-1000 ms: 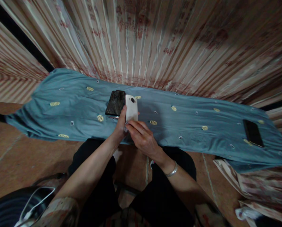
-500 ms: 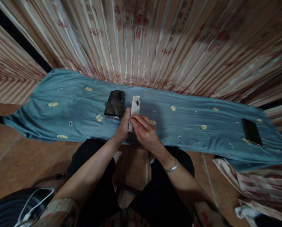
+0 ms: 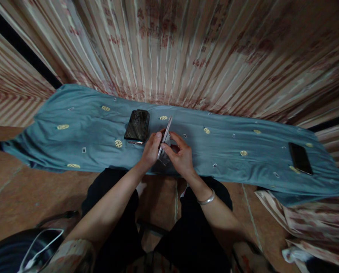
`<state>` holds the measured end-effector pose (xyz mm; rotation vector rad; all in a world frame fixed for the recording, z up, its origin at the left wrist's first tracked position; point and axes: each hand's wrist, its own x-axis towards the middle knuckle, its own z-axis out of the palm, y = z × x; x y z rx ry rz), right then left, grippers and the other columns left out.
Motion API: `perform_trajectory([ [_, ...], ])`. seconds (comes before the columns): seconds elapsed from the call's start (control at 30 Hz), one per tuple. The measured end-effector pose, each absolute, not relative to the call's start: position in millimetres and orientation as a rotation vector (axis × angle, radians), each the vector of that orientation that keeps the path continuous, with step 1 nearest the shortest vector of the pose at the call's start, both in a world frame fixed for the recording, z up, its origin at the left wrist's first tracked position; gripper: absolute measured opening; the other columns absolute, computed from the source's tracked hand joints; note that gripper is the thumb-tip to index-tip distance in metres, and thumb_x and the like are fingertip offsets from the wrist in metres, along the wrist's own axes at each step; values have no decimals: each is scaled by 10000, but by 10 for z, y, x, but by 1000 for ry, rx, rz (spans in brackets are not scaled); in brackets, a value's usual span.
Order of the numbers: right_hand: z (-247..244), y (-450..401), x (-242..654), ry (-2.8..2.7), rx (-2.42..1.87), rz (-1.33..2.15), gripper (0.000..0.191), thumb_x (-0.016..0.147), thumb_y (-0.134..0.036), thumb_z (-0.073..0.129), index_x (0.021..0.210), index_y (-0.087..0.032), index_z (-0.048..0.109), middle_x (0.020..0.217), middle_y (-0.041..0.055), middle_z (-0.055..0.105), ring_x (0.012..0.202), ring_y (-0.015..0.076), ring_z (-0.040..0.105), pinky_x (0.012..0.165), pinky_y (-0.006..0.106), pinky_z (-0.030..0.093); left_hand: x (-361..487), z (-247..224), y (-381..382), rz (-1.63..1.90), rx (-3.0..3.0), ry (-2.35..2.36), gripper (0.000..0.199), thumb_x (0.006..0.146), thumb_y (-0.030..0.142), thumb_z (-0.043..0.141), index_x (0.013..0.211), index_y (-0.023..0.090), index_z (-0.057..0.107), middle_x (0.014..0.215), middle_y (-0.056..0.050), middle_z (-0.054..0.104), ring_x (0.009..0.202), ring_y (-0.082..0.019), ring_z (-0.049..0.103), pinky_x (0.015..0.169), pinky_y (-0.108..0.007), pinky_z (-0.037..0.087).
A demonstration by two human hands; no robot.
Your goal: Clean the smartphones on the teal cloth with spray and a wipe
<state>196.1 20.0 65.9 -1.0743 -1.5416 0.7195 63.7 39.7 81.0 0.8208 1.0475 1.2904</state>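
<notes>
A slim phone is turned nearly edge-on between my hands, above the cloth-covered surface. My left hand grips its left side, with the thumb against the edge. From the right, my right hand closes on the phone, its thumb at the lower part and its forefinger higher up. A greyish patch below the phone, between my hands, is too unclear to name. Just left of my hands lies a stack of phones, a dark glossy one on top.
Blue cloth with yellow pineapple prints covers the long, narrow surface. A dark phone lies near its right end. Striped curtains hang close behind. A white cable rests on a black round object at lower left.
The phone has turned from showing its pale back with the camera to standing nearly edge-on. My right hand's fingers have opened out around its right side.
</notes>
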Motion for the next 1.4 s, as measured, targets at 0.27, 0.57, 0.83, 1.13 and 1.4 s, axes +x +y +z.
perform_trajectory([
  [0.27, 672, 213, 1944, -1355, -1100, 907, 416, 869, -468, 762, 1212, -234, 773, 1161, 53, 812, 1070, 228, 766, 898, 331, 661, 597, 775, 423, 1368, 1137, 1161, 216, 984, 242, 640, 1018, 246, 853, 980, -52, 778, 1140, -268, 653, 1102, -316, 439],
  [0.57, 647, 327, 2049, -1178, -1077, 1060, 336, 753, -452, 821, 1016, -244, 826, 942, -4, 827, 880, 200, 753, 857, 330, 631, 539, 713, 495, 1378, 908, 1193, 198, 972, 349, 696, 1013, 229, 848, 1010, -60, 784, 1161, -246, 678, 996, -290, 504],
  [0.83, 614, 373, 2131, -1067, -1035, 1165, 327, 719, -461, 882, 975, -265, 826, 972, 7, 844, 872, 196, 779, 879, 356, 646, 536, 748, 536, 1334, 610, 1008, 394, 959, 509, 694, 999, 131, 798, 910, -85, 819, 946, -227, 772, 899, -309, 565],
  [1.13, 598, 396, 2133, -1059, -1049, 1157, 316, 710, -449, 877, 969, -272, 842, 988, -3, 842, 914, 197, 784, 903, 350, 648, 566, 945, 456, 1111, 378, 877, 433, 1063, 365, 490, 1214, 78, 777, 982, -141, 844, 939, -298, 810, 909, -437, 632],
  [1.4, 513, 383, 2209, -1418, -1155, 790, 308, 890, -396, 725, 1140, -238, 808, 1117, 54, 830, 1025, 233, 779, 931, 381, 646, 583, 961, 436, 1133, 325, 863, 450, 1093, 346, 419, 1256, 106, 763, 1019, -125, 839, 943, -284, 807, 913, -433, 633],
])
